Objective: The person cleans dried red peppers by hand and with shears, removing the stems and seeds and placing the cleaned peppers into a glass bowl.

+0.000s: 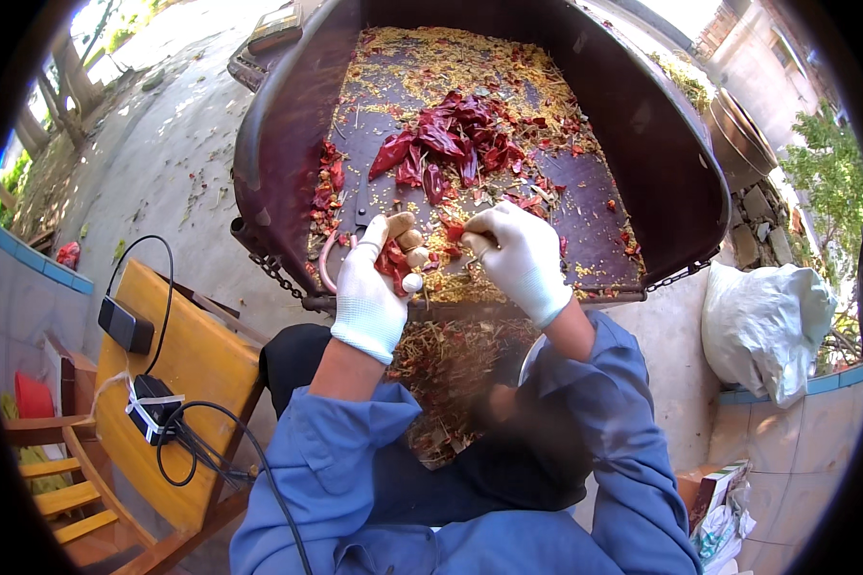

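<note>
My left hand (369, 287), in a white glove with tan fingertips, is closed around a torn dried red chili (391, 263). Just right of it, my gloved right hand (520, 251) pinches a small red piece of chili (455, 232) between thumb and fingers. Both hands are above the near edge of a dark maroon cart bed (283, 144). Beyond them lies a heap of whole dried red chilies (451, 139). Beside my left hand rests a pair of scissors (327, 263) with pinkish handles, partly hidden by the glove. Yellow chili seeds (441, 46) and red scraps cover much of the bed.
A yellow wooden chair (177, 364) with black devices and cables stands at my left. On the right is a stuffed white sack (767, 326). Chains (280, 278) hang at the bed's front corners. Chili debris (451, 374) lies below the bed's edge, between my legs.
</note>
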Demonstrator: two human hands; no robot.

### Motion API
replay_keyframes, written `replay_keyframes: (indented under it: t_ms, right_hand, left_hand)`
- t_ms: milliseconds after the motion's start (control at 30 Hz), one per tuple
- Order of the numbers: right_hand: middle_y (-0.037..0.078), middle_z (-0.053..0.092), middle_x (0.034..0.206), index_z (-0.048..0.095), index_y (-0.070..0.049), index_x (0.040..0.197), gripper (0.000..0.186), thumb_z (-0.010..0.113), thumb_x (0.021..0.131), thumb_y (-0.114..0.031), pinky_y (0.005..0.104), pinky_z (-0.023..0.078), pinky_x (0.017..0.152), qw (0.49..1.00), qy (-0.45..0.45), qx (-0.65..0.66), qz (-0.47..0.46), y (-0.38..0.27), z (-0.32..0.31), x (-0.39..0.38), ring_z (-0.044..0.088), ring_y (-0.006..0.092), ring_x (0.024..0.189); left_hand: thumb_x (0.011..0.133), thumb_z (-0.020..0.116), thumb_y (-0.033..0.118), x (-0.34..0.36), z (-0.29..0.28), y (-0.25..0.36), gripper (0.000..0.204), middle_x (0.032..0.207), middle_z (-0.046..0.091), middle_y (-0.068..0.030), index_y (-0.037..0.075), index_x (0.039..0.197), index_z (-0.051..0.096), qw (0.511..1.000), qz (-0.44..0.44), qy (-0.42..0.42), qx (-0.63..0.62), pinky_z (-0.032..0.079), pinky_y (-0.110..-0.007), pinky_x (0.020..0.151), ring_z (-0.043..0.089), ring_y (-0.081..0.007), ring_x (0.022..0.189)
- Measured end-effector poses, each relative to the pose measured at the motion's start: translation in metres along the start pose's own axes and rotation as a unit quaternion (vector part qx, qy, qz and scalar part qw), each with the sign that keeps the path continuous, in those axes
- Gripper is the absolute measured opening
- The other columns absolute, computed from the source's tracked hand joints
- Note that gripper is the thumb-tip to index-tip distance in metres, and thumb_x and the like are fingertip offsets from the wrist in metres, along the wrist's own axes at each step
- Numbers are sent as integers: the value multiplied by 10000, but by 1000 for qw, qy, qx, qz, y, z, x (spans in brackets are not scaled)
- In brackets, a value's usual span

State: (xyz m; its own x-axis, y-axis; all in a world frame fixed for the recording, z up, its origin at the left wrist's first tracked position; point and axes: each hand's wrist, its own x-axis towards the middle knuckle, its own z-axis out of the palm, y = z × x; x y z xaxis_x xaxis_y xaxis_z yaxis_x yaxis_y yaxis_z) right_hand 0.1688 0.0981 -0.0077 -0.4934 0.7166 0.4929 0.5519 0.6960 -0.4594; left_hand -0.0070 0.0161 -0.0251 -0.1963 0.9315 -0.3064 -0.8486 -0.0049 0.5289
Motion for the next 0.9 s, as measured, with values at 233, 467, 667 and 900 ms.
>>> replay_keyframes:
  t_ms: [233, 467, 667, 900]
  right_hand:
    - [79, 659, 786, 727, -94, 930, 114, 719, 816, -90, 345, 526, 639, 993, 34, 115, -25, -46, -3, -4, 670, 255, 711]
    - [123, 709, 855, 735, -75, 995, 129, 691, 875, -89, 332, 548, 682, 983, 145, 106, 25, 6, -30, 3, 704, 242, 748]
    - [84, 685, 859, 754, -134, 955, 178, 747, 814, -242, 357, 534, 720, 973, -21, -185, 134, 65, -69, -24, 683, 265, 787]
    - [84, 663, 826, 754, -136, 914, 182, 769, 771, -247, 375, 524, 724, 971, -88, -181, 127, 70, -55, -35, 666, 277, 787]
  left_hand:
    - [1040, 444, 385, 3, 6, -24, 300, 926, 669, 0, 155, 1053, 636, 998, -66, 23, -7, 445, -259, 523, 640, -137, 805]
    - [1058, 382, 416, 5, -6, -11, 444, 929, 674, -38, 76, 1114, 662, 993, -75, -61, -70, 419, -252, 501, 635, -168, 781]
    - [1056, 388, 418, 4, 1, -7, 448, 930, 673, -39, 73, 1127, 664, 994, -70, -59, -66, 420, -263, 507, 641, -177, 793]
    - [1053, 446, 327, 5, 1, -12, 348, 898, 647, -31, 57, 1124, 653, 995, -72, -55, -49, 401, -247, 492, 601, -160, 768]
